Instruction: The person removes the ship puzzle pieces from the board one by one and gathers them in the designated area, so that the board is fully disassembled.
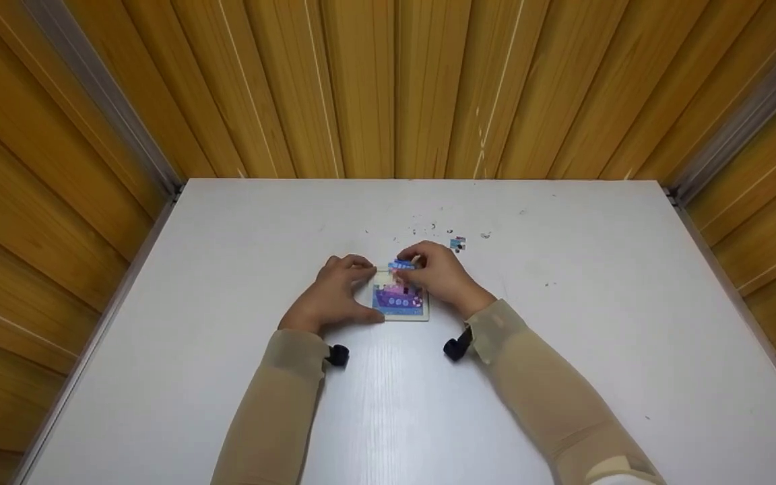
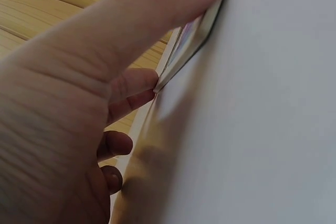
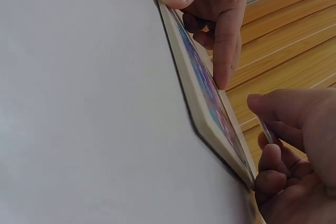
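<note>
I have the puzzle board (image 1: 407, 319) flat on the white table (image 1: 125, 377), taken as my landmark. Left hand (image 1: 334, 293) grasps the board's left side: thumb on the near edge, fingertips at the far left corner. Right hand (image 1: 443, 275) pinches a blue puzzle piece (image 1: 400, 265) between thumb and fingers, over the board's far edge; right wrist view shows me it's clear of the board's surface. Purple boat picture (image 1: 395, 300) fills the near part of the board, pale backing shows at far left. Small cluster of loose pieces (image 1: 457, 244) lies beyond the board's far right corner; too small for me to count. Dark specks (image 1: 433, 226) past the board's far edge, can't tell what. Wood-look wall (image 1: 361, 87) stands well beyond the board.
</note>
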Motion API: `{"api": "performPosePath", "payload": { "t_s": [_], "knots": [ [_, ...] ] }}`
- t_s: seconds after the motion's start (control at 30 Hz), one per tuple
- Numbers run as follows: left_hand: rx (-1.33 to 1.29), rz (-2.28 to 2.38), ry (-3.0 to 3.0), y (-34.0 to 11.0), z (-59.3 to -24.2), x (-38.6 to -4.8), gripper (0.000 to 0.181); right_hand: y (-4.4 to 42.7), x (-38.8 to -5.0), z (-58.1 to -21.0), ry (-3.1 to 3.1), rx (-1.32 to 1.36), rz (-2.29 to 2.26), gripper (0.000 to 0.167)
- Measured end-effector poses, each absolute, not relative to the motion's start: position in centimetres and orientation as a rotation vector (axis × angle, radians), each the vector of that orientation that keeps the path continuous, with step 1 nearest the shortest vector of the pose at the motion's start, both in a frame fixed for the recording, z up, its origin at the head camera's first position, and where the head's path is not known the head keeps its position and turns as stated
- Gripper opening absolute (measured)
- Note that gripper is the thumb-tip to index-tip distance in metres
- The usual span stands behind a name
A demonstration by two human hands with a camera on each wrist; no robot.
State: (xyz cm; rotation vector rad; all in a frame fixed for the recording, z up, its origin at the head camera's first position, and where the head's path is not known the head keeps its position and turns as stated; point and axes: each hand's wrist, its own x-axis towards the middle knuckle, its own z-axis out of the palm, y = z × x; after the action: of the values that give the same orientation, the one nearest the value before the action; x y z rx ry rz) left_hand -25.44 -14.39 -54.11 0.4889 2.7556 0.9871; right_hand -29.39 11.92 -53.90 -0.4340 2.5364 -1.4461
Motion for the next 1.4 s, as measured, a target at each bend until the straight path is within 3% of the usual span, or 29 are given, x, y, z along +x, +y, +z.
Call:
{"api": "performPosePath", "payload": {
  "t_s": [0.5,0.93,1.4],
  "knots": [
    [0.455,0.986,2.753,-14.3,-53.9,-25.4,0.101,16.1,-31.5,-52.2,2.617,-0.451,-1.447,0.03],
    [0.419,1.008,2.742,-14.1,-54.1,-25.3,0.102,23.1,-33.3,-51.0,2.705,-0.248,-1.36,0.036],
    [0.416,1.012,2.735,-14.1,-54.2,-25.3,0.102,25.2,-33.5,-51.8,2.743,-0.112,-1.323,0.032]
  ]
}}
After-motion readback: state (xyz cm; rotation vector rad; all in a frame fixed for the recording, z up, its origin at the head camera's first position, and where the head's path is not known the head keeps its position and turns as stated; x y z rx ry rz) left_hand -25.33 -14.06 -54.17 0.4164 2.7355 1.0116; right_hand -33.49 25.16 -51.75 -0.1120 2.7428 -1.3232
